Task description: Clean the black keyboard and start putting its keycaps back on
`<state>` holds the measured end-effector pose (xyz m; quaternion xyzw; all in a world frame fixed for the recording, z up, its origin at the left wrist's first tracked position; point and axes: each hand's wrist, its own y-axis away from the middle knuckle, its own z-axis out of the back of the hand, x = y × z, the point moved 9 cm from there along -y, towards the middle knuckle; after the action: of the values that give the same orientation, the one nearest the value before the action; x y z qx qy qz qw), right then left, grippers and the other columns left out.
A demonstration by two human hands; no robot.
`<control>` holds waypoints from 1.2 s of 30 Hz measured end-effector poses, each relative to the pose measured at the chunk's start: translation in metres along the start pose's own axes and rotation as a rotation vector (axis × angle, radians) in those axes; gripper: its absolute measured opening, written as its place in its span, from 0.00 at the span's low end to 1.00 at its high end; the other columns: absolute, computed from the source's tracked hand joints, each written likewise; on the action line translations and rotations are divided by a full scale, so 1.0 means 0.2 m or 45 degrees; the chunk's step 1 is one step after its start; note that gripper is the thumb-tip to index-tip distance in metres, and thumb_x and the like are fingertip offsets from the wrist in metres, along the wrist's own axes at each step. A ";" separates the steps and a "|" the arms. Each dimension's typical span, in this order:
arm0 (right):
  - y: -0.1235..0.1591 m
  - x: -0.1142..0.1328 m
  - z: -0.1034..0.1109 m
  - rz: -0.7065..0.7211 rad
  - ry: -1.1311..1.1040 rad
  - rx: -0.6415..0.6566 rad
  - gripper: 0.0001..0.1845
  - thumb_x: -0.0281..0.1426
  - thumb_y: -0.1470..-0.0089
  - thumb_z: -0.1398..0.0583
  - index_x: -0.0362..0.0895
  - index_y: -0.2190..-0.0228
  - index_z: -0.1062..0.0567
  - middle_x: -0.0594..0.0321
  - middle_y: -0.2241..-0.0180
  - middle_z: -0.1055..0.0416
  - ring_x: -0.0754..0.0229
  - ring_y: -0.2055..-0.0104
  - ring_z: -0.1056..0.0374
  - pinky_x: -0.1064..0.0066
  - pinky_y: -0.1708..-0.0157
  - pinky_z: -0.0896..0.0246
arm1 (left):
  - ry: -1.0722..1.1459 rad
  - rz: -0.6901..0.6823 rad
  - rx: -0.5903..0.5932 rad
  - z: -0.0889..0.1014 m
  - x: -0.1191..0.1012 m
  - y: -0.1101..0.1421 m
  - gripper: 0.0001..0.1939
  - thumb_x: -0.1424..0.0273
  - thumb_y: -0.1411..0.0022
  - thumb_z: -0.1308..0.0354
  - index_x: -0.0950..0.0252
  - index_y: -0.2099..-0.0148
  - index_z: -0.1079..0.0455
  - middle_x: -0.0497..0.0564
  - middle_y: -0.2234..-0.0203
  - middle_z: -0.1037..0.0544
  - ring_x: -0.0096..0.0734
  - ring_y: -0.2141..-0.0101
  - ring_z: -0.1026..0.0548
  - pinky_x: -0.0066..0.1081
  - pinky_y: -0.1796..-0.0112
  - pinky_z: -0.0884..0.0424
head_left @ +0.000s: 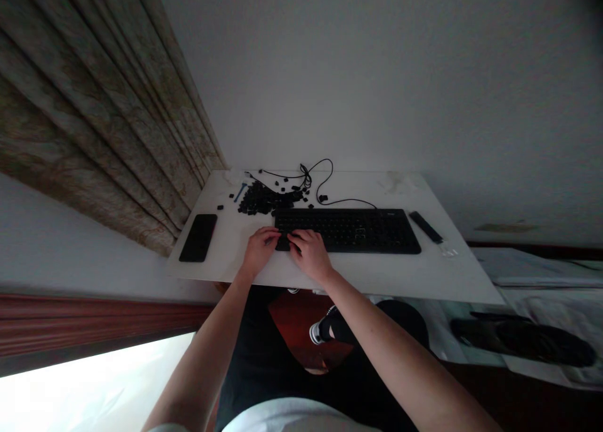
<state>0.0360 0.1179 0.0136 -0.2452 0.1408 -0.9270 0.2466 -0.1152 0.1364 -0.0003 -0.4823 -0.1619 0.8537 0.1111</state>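
I've got the left hand [259, 250] and right hand [309, 253] close together but not touching, fingertips down on the near left end of the black keyboard [348, 231]. Its long axis runs away past the right hand. I can't tell whether either hand pinches anything. A heap of loose black keycaps [264, 199] lies just beyond the left hand

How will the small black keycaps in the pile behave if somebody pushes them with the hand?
The keycaps look small and probably light, so they would likely scatter easily. They lie loose in a heap, not joined, and a few sit apart on the white desk, so a push would probably spread them rather than move them as one.
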 end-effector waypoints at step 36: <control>0.32 -0.36 0.27 -0.644 -0.500 -0.790 0.08 0.30 0.42 0.44 0.43 0.67 0.24 0.56 0.66 0.27 0.56 0.67 0.32 0.65 0.67 0.35 | 0.006 0.084 -0.036 0.02 0.02 0.00 0.10 0.70 0.34 0.44 0.61 0.56 0.22 0.52 0.58 0.21 0.33 0.57 0.23 0.36 0.51 0.26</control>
<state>0.1428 0.0952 0.0067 -0.5057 0.2985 -0.8078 -0.0511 -0.1217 0.1368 -0.0015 -0.4909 -0.1577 0.8534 0.0764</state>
